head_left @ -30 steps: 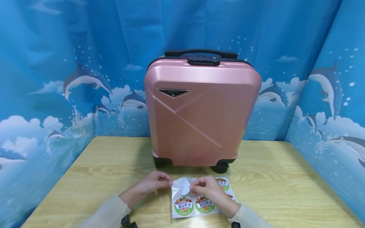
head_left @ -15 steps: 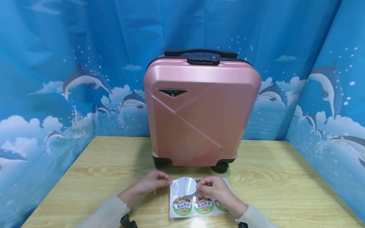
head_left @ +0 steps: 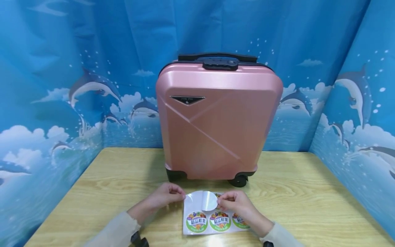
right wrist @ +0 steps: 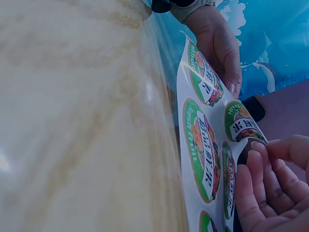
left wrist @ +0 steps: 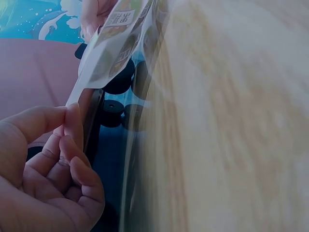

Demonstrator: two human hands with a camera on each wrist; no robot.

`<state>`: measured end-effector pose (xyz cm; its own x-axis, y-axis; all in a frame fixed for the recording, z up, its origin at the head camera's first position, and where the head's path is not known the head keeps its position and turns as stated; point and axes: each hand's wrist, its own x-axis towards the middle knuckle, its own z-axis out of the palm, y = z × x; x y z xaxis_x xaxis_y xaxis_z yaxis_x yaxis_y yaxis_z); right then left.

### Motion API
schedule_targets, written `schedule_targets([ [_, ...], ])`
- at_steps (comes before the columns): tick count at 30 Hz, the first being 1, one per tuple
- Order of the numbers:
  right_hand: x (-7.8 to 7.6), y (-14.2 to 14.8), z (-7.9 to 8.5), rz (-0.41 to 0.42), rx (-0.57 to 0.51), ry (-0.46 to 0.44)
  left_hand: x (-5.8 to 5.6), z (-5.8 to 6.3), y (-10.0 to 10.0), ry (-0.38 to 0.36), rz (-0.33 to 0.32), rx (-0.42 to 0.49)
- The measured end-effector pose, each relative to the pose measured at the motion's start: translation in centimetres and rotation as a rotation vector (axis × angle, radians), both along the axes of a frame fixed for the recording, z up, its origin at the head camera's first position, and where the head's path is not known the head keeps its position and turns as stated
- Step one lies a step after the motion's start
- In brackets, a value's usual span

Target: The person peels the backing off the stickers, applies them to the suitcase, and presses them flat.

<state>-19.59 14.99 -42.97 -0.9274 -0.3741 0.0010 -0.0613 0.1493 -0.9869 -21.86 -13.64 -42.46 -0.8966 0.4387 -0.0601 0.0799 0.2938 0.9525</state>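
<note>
A white sheet of round fruit stickers [head_left: 222, 229] is in front of the suitcase, printed in green with colourful fruit and a white lettered band. My left hand [head_left: 163, 199] pinches the sheet's upper left corner between thumb and forefinger, seen closely in the left wrist view. The thumb and forefinger of my right hand [head_left: 237, 204] pinch the edge of one round sticker [head_left: 210, 201], partly lifted with its white back showing in the head view. Its printed side [right wrist: 241, 123] faces the right wrist camera. My right hand covers part of the sheet's right side.
A pink hard-shell suitcase [head_left: 216, 133] with black handles and wheels stands upright just behind the hands. The wood-grain table [head_left: 123, 171] extends to both sides. A blue dolphin-print backdrop [head_left: 129, 68] encloses the back and sides.
My right hand has moved to the right with the sticker's edge, and the sticker's white back shows more widely. My left hand stays at the sheet's corner.
</note>
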Motion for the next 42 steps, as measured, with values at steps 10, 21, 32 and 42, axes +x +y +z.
schedule_targets([
  [10,0.2,1.0,-0.1,-0.001,0.014,-0.003,-0.1,-0.2,-0.2,-0.004,-0.008,-0.012],
  [21,0.1,2.3,-0.5,0.029,0.006,0.011,-0.1,-0.3,-0.4,-0.016,-0.007,-0.005],
  [32,0.3,2.7,0.1,0.008,0.021,0.036,-0.3,0.1,-0.8,-0.017,0.016,-0.025],
  [42,0.3,2.8,0.8,-0.03,0.014,0.001,-0.6,0.1,-1.1,-0.042,0.038,-0.024],
])
